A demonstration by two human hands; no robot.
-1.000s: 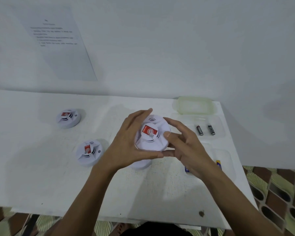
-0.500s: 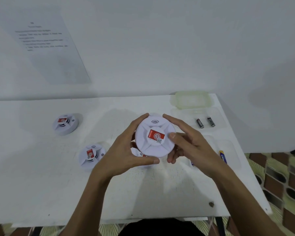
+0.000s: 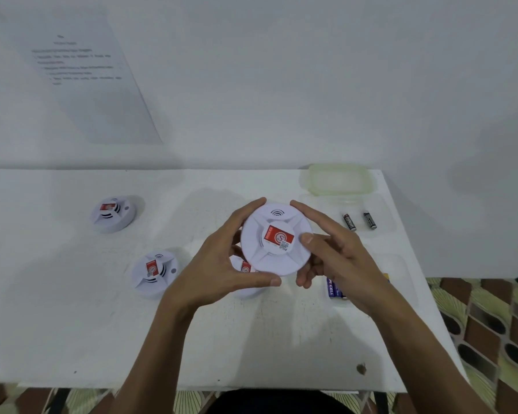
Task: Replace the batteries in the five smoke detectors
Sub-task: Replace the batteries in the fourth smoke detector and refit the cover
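I hold a round white smoke detector [image 3: 277,239] with a red label above the table, its face toward me. My left hand [image 3: 222,264] grips its left rim and my right hand [image 3: 338,258] grips its right rim. Under it a second detector [image 3: 245,274] lies on the table, mostly hidden by my hands. Two more detectors rest to the left, one near [image 3: 153,271] and one farther back [image 3: 112,213]. Two black batteries [image 3: 359,221] lie in a clear tray at the right. A blue battery [image 3: 334,288] shows beside my right wrist.
A white table [image 3: 72,324] stands against a white wall. A pale lidded plastic container [image 3: 340,180] sits at the back right corner. A printed sheet [image 3: 81,70] hangs on the wall at the left. The table's right edge drops to a patterned floor [image 3: 491,324].
Both hands have lifted the detector off the one beneath it and tilted its face toward me. The view has shifted slightly.
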